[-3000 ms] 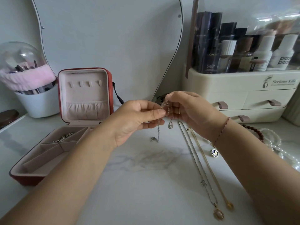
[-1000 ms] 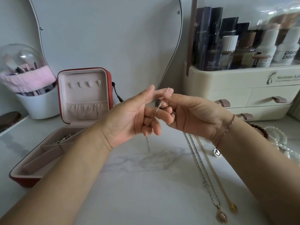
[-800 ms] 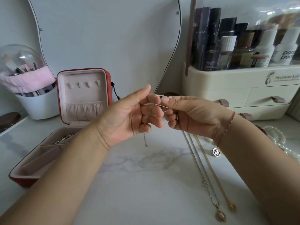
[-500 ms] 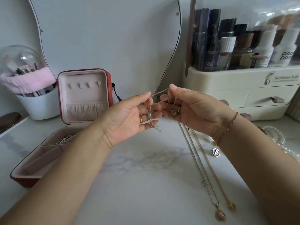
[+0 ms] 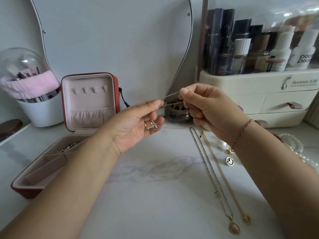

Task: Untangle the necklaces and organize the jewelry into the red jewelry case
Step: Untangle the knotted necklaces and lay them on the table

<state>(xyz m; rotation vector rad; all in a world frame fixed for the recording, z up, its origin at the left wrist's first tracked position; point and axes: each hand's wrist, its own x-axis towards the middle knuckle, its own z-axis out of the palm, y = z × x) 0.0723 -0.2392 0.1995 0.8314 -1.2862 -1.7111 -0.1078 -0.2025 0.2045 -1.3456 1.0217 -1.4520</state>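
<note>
At nine o'clock from the hands, red jewelry case [image 5: 25, 193] open, lid upright, a small silvery piece [image 5: 68, 147] lying in a back compartment. Left hand [image 5: 134, 125] near centre: thumb and forefinger pinched on the thin silver chain [image 5: 171, 96], remaining fingers loosely curled round a small bunch of that same chain. From that pinch, two strands stretched toward two o'clock into the right hand [image 5: 207, 107], nipped there between thumb and forefinger, other fingers curled under.

Probably the step of drawing one strand free of the snarl. Best done slowly: keep tension light, cradle the bunch rather than squeeze it, feed slack toward the knot, and part the strands sideways instead of tugging lengthwise, for fear of tightening or kinking so fine a chain.

At five o'clock, flat on the marble top [image 5: 155, 195], two longer necklaces [image 5: 209, 171] side by side, not yet in the case.

Legible at one to two o'clock: "L'ORÉAL" and "YOUTH CODE" on a dark bottle [image 5: 223, 56], "poo poo" on a white bottle [image 5: 303, 56], "Serious Life" on the cream organiser [image 5: 259, 94].
</note>
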